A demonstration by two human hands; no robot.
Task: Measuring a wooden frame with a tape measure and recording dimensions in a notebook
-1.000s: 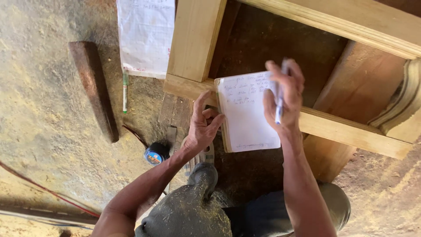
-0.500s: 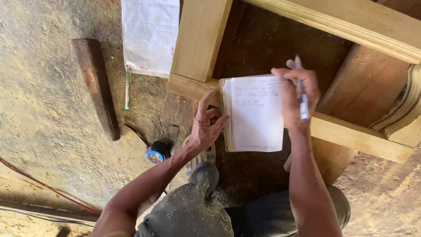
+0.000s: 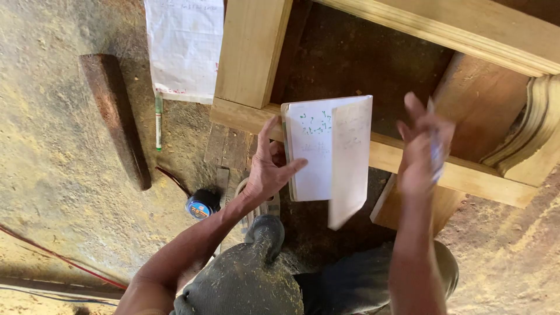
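I am crouching over a dusty, sawdust-strewn floor [image 3: 52, 175] beside a pale wooden frame [image 3: 254, 52]. A sheet of paper [image 3: 184, 46], a green pen [image 3: 158, 119] and a tape measure [image 3: 201, 207] are lying there. My left hand [image 3: 268, 166] is gripping a white notebook [image 3: 318, 149] resting on the frame's rail, one page flipping. My right hand [image 3: 426, 146] is blurred, apart from it; I cannot tell its grip.

Open floor [image 3: 52, 175] lies to the left, broken by a dark wooden block [image 3: 116, 119], a green pen [image 3: 158, 121], a sheet of paper [image 3: 184, 49] and a tape measure [image 3: 202, 205] just beside the left forearm. Ahead, the pale timber frame [image 3: 254, 55] bars the way with an upright post and a cross rail; the dark gap between them stays open. The notebook [image 3: 326, 151] rests against that rail, filling the space between left hand [image 3: 268, 166] and right hand [image 3: 423, 149].
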